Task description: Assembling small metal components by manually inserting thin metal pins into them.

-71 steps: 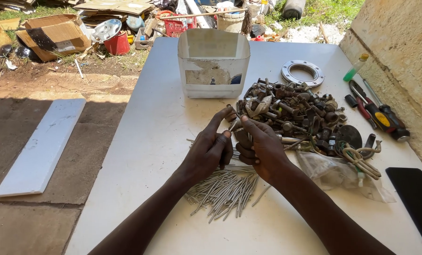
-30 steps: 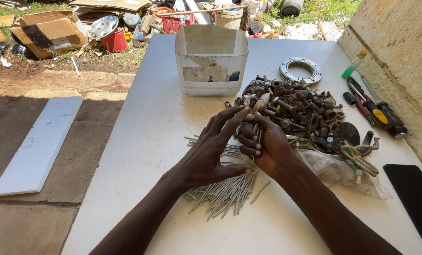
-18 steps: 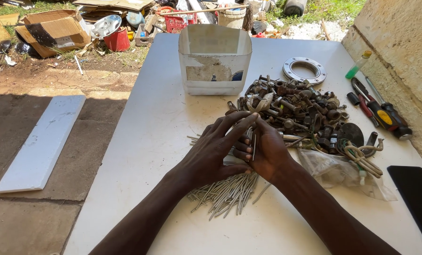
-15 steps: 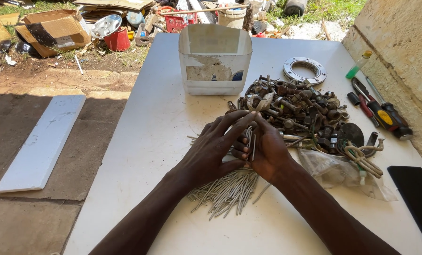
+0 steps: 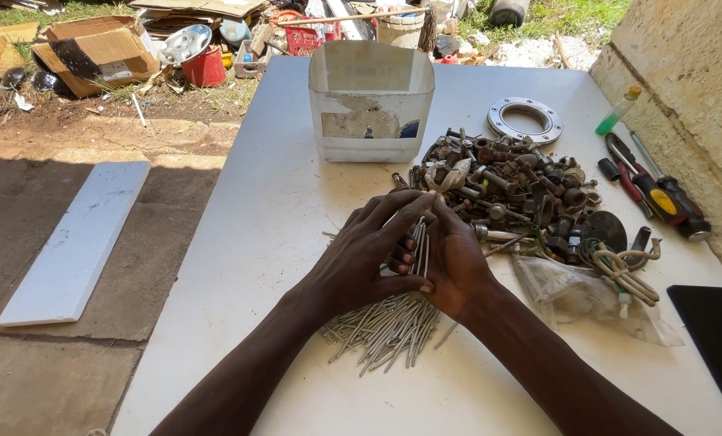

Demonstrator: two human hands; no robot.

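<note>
My left hand (image 5: pixel 361 258) and my right hand (image 5: pixel 456 262) are pressed together over a white table (image 5: pixel 272 202), with a few long grey nails (image 5: pixel 420 246) held upright between their palms. Under my wrists lies a loose pile of nails (image 5: pixel 381 331). Just beyond my fingertips spreads a heap of rusty bolts and nuts (image 5: pixel 514 182).
A cut-open white plastic container (image 5: pixel 370 101) stands at the back. A metal ring flange (image 5: pixel 525 119), pliers and screwdrivers (image 5: pixel 655 194), a small green bottle (image 5: pixel 617 111), a clear plastic bag (image 5: pixel 587 295) and a black phone (image 5: pixel 720 339) lie to the right. A white board (image 5: pixel 74 242) lies on the ground.
My hands have drawn back from the bolt heap toward me and closed together around a few nails, lowering over the nail pile.
</note>
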